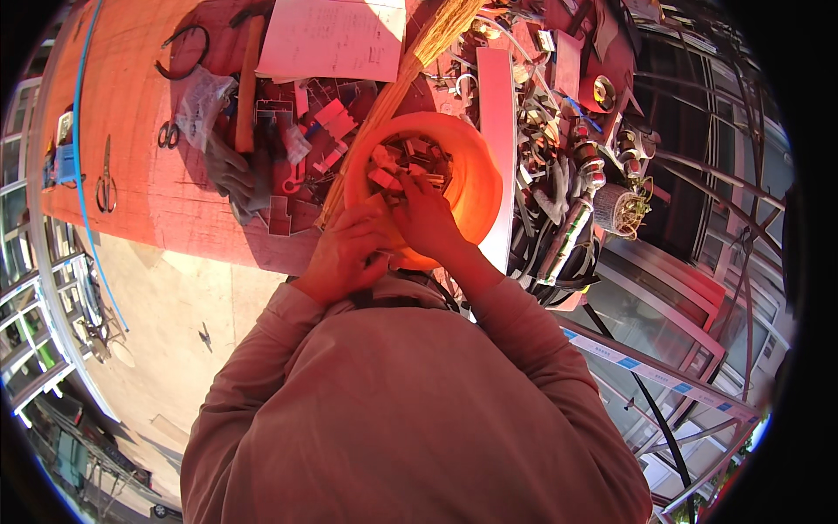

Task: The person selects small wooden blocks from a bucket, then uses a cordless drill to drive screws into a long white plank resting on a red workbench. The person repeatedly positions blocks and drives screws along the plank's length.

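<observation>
An orange bucket stands at the near edge of the table, close to my body. Small pieces of metal and other scraps lie inside it. My left hand is curled over the bucket's near left rim, its fingers bent around the edge. Over the near rim reaches my right hand, with fingers drawn together among the scraps. Its fingertips touch the pieces, and whatever they pinch is too small or hidden to make out.
A straw broom lies left of the bucket. Beyond are a hammer, papers, dark gloves and loose metal brackets. Scissors lie far left. A long white profile and cluttered hardware stand right.
</observation>
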Tool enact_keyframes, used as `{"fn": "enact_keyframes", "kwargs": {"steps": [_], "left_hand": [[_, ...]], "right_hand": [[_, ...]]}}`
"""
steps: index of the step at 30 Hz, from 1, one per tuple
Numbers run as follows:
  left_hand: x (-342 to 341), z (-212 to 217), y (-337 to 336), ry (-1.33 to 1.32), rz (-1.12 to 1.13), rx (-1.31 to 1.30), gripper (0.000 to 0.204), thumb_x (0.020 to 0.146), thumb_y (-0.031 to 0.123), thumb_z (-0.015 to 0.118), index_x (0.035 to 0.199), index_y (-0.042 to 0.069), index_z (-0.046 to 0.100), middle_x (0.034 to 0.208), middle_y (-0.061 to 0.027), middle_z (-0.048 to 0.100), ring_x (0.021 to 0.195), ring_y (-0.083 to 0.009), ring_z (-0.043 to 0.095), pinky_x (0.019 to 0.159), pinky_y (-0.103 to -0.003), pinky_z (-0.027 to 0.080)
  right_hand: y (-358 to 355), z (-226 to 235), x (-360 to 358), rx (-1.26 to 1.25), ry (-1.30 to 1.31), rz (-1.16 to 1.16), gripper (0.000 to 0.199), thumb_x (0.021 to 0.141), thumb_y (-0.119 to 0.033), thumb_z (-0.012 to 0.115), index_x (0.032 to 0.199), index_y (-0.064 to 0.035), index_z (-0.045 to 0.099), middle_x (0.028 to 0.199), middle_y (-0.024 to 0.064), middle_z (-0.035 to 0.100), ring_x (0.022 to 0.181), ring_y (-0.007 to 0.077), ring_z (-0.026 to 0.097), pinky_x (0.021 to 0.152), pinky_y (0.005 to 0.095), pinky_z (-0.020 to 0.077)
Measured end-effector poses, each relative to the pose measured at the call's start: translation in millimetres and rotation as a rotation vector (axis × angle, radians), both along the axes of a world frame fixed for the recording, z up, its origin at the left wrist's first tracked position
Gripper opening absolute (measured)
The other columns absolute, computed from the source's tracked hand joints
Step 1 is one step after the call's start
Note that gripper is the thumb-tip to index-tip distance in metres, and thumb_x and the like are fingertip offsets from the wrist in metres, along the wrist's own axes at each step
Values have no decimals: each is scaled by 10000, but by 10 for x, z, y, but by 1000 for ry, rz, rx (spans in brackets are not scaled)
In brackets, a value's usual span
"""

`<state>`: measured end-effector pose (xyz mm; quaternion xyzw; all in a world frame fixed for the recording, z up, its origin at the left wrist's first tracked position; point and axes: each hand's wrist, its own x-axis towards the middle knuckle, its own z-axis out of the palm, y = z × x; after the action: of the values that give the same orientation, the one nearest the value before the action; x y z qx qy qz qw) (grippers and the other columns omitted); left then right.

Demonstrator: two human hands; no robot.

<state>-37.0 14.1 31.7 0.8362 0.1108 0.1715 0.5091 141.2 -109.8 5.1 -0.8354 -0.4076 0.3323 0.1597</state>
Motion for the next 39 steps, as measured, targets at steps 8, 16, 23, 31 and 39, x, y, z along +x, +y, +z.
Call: {"fn": "enact_keyframes", "kwargs": {"steps": [8,16,23,31,39], "left_hand": [[-15,8,29,3,-7,8,127,767,73,766,893,64,753,1061,-66,731,1206,-323,621,1026,-453,509],[-12,12,33,-8,4,24,123,772,85,774,890,59,751,1049,-67,726,1218,-317,621,1016,-458,507],[-17,22,28,-6,4,2,125,768,80,780,889,69,751,1040,-62,725,1216,-312,621,1030,-456,492],[4,1,22,-29,4,10,139,754,55,767,891,73,751,1001,-51,722,1192,-318,622,1008,-470,500],[1,-30,-8,-32,15,-31,162,749,37,767,906,70,746,996,-54,717,1194,-336,612,1003,-461,509]], "right_hand": [[61,255,12,-14,76,35,536,890,-199,647,1402,-74,549,1379,207,563,1218,425,593,1023,544,480],[18,265,56,186,143,-25,503,902,-225,636,1360,-21,599,1286,210,648,1100,413,672,957,466,549],[54,383,374,113,280,-267,424,1011,-156,543,1378,40,620,1209,206,722,1066,349,714,944,387,551],[188,527,764,160,166,-234,428,1041,-122,498,1400,88,598,1310,223,692,1226,274,665,1048,348,498],[175,60,771,-237,166,11,362,1010,-97,513,1326,-1,660,1095,212,728,1024,337,732,892,418,570]]}}
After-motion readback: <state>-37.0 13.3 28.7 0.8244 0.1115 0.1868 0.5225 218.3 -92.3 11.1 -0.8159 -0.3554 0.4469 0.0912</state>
